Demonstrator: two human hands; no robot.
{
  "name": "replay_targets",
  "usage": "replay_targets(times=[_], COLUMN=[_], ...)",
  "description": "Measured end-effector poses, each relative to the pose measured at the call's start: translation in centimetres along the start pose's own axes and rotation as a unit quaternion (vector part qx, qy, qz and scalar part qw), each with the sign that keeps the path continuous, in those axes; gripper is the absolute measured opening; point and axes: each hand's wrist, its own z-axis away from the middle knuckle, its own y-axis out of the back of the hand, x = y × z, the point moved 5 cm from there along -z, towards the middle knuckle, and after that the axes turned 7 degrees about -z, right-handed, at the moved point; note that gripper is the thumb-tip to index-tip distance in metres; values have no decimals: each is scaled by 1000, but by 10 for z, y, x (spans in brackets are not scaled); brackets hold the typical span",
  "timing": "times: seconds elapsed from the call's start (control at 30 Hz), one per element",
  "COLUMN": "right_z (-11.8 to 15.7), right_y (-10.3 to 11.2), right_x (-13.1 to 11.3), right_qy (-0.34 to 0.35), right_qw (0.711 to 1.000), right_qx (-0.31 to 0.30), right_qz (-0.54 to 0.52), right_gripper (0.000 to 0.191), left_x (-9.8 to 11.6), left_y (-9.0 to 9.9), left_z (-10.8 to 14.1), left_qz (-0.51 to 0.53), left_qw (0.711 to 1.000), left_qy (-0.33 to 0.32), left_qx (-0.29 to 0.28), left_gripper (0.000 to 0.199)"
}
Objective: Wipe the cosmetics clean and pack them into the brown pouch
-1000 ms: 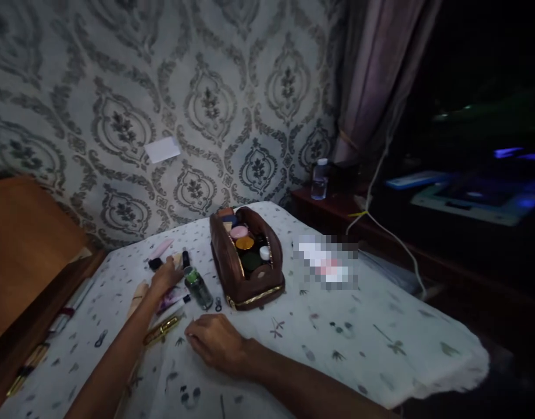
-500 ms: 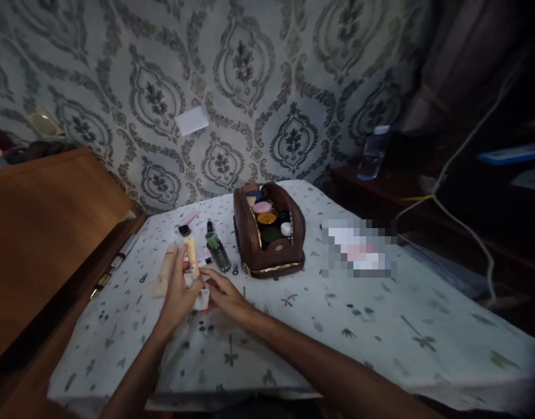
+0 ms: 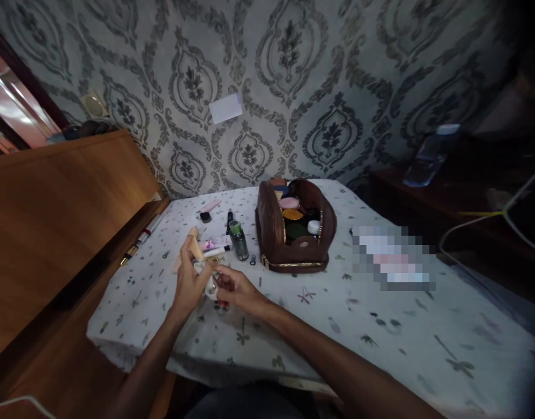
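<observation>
My left hand (image 3: pixel 189 285) is closed around a small yellowish cosmetic tube (image 3: pixel 198 250), which tilts up past its fingers. My right hand (image 3: pixel 241 291) meets it from the right, fingertips pinching a crumpled white tissue (image 3: pixel 211 289) at the tube's lower end. Just beyond the hands lie a pink patterned tube (image 3: pixel 215 242) and a white tube with a black cap (image 3: pixel 216 251). A dark green bottle (image 3: pixel 239 241) stands by them. Part of a larger beige tube shows behind my left hand, mostly hidden.
A brown cosmetic bag (image 3: pixel 270 233) stands unzipped, filled with several jars and compacts. Farther back are a small black bottle (image 3: pixel 229 222), a round black item (image 3: pixel 205 217) and a pink strip (image 3: pixel 211 205). A blurred-out flat item (image 3: pixel 393 259) lies right; a clear bottle (image 3: pixel 428 160) stands beyond.
The view has swung left, so everything sits farther right. The yellowish tube leans more now, and my right hand has shifted lower against the tissue.
</observation>
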Motion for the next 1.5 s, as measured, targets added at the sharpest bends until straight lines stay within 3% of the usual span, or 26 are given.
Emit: replay_targets(times=[0.13, 0.23, 0.43, 0.5, 0.6, 0.67, 0.77, 0.93, 1.17, 1.27, 1.37, 1.43, 1.5], right_z=[6, 10, 15, 16, 15, 13, 9, 2, -2, 2, 7, 10, 10], right_y=[-10, -15, -19, -20, -19, -18, -17, -8, 2, 7, 8, 8, 7], right_x=[0, 0, -3, -4, -2, 0, 0, 1, 4, -12, -32, -42, -47], right_qy=[-19, -47, -100, -108, -111, -110, -99, -64, -54, -19, 43, 85, 113], right_qw=[998, 995, 986, 984, 984, 986, 989, 997, 996, 984, 953, 943, 950], right_qx=[-46, -81, -135, -143, -137, -128, -107, -31, 1, 51, 111, 144, 155], right_qz=[28, 37, -6, -8, -7, -6, -6, 24, 69, 167, 277, 289, 247], right_gripper=[59, 62, 63, 62, 65, 66, 53, 40, 44, 43, 47, 41, 36], left_x=[-14, -28, -41, -38, -33, -30, -25, -26, -29, -25, -17, -10, -3], left_y=[21, 27, 34, 33, 27, 18, -2, -27, -27, -25, -17, -10, -7], left_z=[-11, -19, -19, -17, -13, -7, 4, 20, 9, 6, 5, 6, 10], left_qz=[-6, 96, 212, 260, 340, 382, 400, 337, 258, 242, 197, 123, 13], left_qw=[995, 987, 959, 946, 918, 901, 890, 900, 922, 931, 949, 968, 976], left_qy=[67, 122, 186, 191, 200, 205, 208, 226, 206, 167, 114, 54, -16], left_qx=[75, 49, -15, -43, -36, -29, -72, -162, -202, -214, -219, -213, -219], left_gripper=[48, 29, 30, 32, 40, 45, 48, 52, 55, 50, 45, 38, 29])
